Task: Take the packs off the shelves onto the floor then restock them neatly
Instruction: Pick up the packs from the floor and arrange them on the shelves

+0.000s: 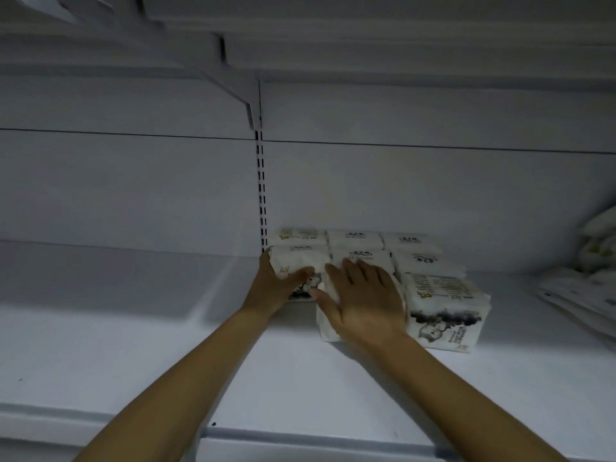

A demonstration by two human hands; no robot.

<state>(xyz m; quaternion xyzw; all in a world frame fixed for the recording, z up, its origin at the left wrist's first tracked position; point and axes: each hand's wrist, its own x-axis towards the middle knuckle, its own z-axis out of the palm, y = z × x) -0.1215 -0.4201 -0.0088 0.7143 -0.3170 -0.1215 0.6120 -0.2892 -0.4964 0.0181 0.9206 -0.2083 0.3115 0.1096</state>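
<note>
My left hand (278, 286) curls round the leftmost pack (298, 261), just right of the slotted upright (261, 195). My right hand (363, 295) lies flat, fingers spread, on the next pack (325, 330) further right. More packs (446, 305) sit in rows on the shelf (133, 328), all right of that upright.

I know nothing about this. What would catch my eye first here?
Two bare hands reach onto a white shelf: the left hand grips the end pack beside the slotted upright, while the right hand lies flat on the neighbouring pack. Around them, white printed packs sit in a block against the back panel.
</note>
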